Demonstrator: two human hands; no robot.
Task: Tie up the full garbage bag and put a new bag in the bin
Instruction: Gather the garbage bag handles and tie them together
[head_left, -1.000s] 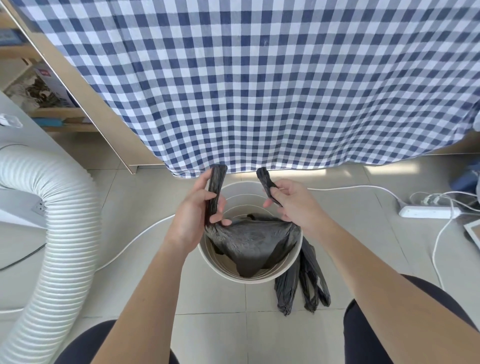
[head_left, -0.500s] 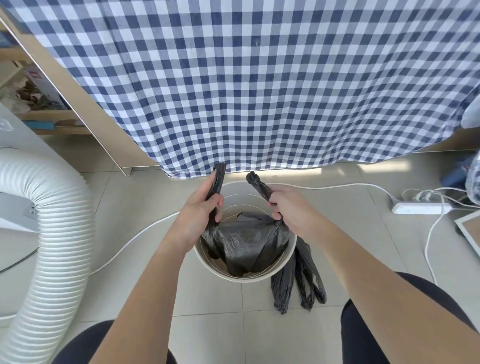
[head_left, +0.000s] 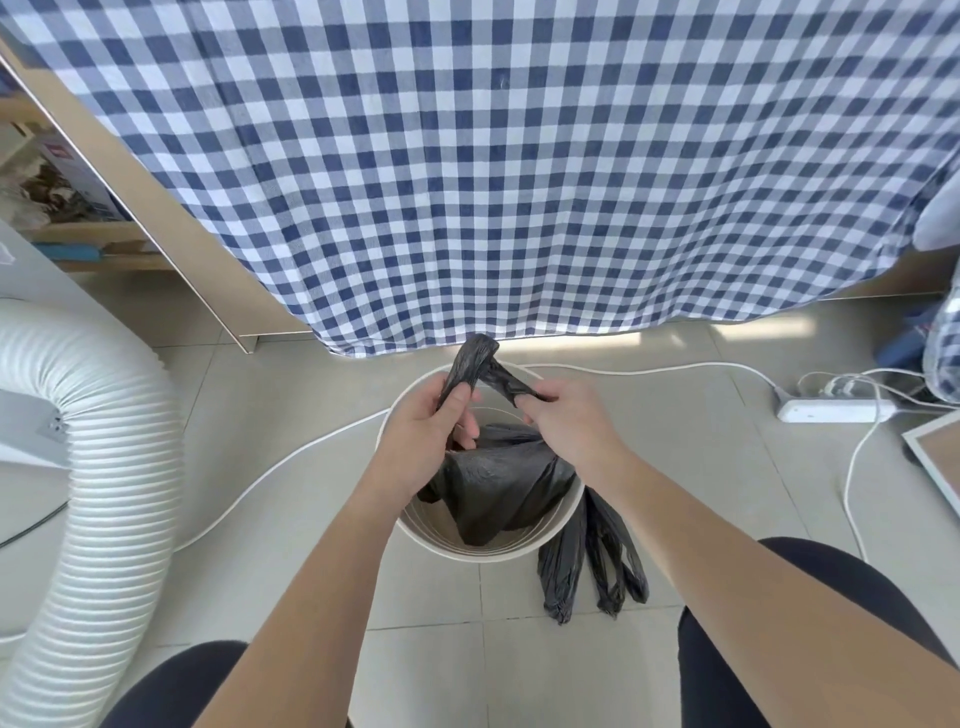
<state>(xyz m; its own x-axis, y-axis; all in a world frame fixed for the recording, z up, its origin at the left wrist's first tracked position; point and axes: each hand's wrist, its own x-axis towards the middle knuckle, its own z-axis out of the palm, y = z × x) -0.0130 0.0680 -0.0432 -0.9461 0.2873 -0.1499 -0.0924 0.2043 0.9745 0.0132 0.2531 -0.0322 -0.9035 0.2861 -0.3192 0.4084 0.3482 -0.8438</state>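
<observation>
A round white bin (head_left: 415, 532) stands on the tiled floor between my knees. Inside it sits a black garbage bag (head_left: 501, 486), its body bunched in the middle. My left hand (head_left: 428, 434) pinches one bag handle and my right hand (head_left: 563, 421) grips the other. The two handles (head_left: 475, 358) cross and touch above the bin's far rim. A second black bag (head_left: 589, 564) lies crumpled on the floor, against the bin's right side.
A blue-and-white checked cloth (head_left: 493, 171) hangs just behind the bin. A wide white ribbed hose (head_left: 104, 493) curves along the left. A white cable (head_left: 291, 460) runs across the floor to a power strip (head_left: 831, 410) at the right. A framed board edge (head_left: 935, 467) lies far right.
My hands have brought the two bag handles together; they were held apart and upright, and now they cross above the bin. The view has shifted slightly closer.
</observation>
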